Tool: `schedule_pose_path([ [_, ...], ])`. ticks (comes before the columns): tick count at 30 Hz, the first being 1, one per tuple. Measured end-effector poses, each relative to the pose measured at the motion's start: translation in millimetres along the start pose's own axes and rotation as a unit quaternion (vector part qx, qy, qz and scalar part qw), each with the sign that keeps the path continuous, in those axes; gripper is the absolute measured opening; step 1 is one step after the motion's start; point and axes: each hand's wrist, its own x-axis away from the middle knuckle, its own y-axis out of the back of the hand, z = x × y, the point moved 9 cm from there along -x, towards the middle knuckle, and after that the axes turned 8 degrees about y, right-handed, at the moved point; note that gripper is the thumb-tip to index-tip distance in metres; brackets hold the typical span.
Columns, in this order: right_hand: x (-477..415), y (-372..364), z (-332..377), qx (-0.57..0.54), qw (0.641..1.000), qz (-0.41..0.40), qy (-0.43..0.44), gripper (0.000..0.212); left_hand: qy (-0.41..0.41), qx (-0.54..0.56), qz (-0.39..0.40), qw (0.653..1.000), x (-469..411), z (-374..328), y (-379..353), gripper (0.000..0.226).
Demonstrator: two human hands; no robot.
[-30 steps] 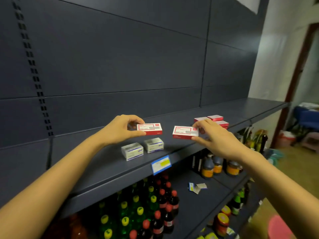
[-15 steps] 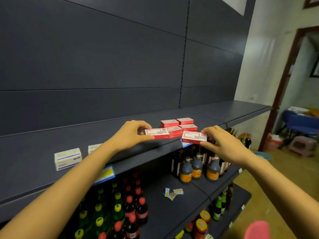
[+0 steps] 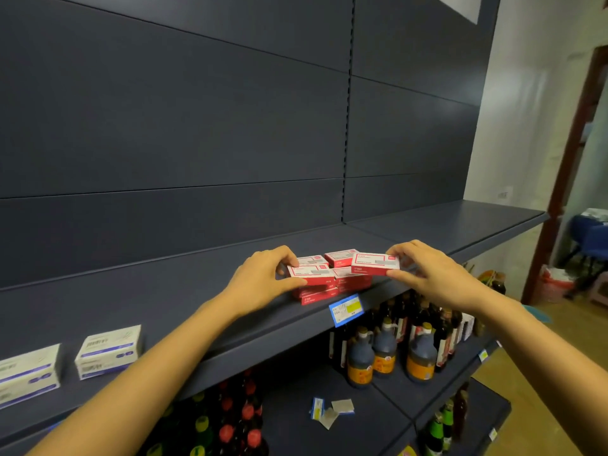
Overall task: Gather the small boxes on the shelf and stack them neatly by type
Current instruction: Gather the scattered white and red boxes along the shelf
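At frame centre, over the shelf (image 3: 148, 291) front, we saw left hand (image 3: 260, 284) pinch left box (image 3: 309, 274) and right hand (image 3: 437, 281) pinch right box (image 3: 375, 264), fingers curled on the ends. Both were flat on or just over the red pile (image 3: 320, 295), likely to land square. Shelf also held two white boxes (image 3: 108, 352), lower left, apart.

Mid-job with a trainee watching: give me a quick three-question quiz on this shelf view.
1. True or false: the right hand grips a white box.
2. Where do the two white boxes sit relative to the red pile? A) to its left B) to its right C) on top of it
3. Fill in: the left hand holds a ___ box.
Key: 1 false; 2 A; 3 red.
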Motion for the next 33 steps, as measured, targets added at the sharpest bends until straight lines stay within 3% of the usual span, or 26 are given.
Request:
schedule_pose_path([
  [5, -20.0, -11.4, -10.5, -0.035, 0.999, 0.009, 0.034, 0.035, 0.019, -0.017, -0.012, 1.000, -0.8, 5.5, -15.8, 0.030],
  [18, -60.1, -47.5, -28.8, -0.021, 0.990, 0.085, 0.115, 0.042, 0.084, -0.099, -0.138, 0.982, 21.3, -7.4, 0.0, 0.037],
  [22, -61.8, -45.5, -24.1, -0.009, 0.988, 0.044, 0.150, 0.043, 0.118, -0.174, -0.167, 0.963, 37.3, -12.4, 19.7, 0.040],
  [27, -67.4, -40.2, 21.1, -0.072, 0.971, 0.003, 0.226, 0.040, 0.161, -0.254, -0.204, 0.932, 68.7, -10.1, 44.7, 0.038],
  [33, -61.5, -59.2, 109.0, -0.114, 0.934, 0.011, 0.338, 0.035, 0.245, -0.323, -0.218, 0.888, 129.3, 4.8, 83.1, 0.037],
])
